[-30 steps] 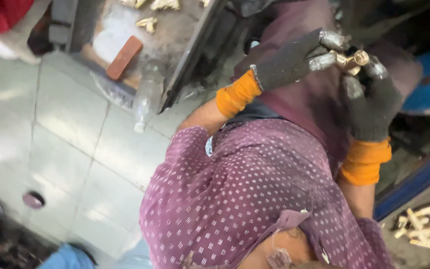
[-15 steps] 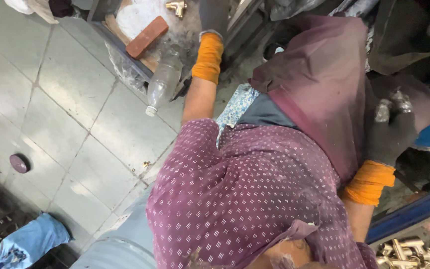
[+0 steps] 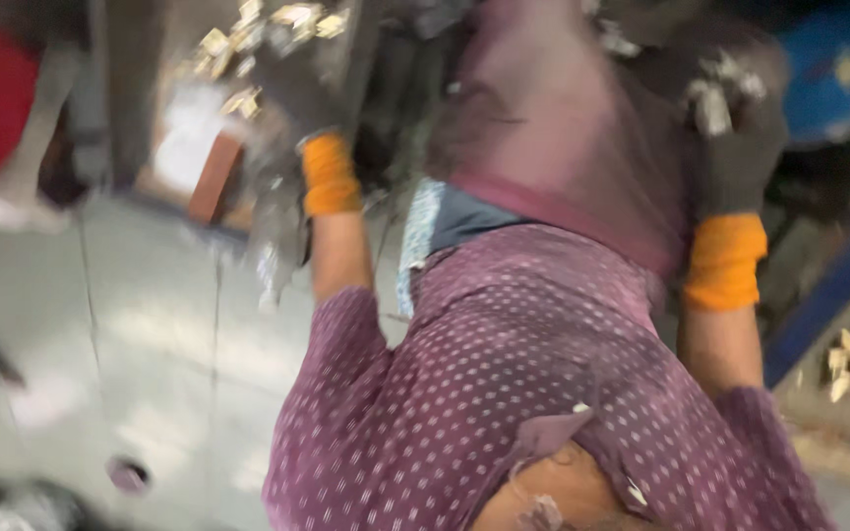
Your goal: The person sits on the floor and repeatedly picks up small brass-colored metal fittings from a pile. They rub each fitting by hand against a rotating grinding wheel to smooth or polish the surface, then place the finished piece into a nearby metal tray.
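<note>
a small metal part (image 3: 712,106) is clamped upright in the gloved right hand (image 3: 740,147), seemingly kept ready over the lap. the left hand (image 3: 292,84) is stretched towards brass pieces (image 3: 258,29); its grip cannot be told through blur.

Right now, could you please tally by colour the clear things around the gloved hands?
Orange glove cuffs: 2 (left hand, right hand)
Brown brick: 1
Clear bottle: 1
Blue bin: 1
Total: 5
Brass pieces too blurred to count.
</note>
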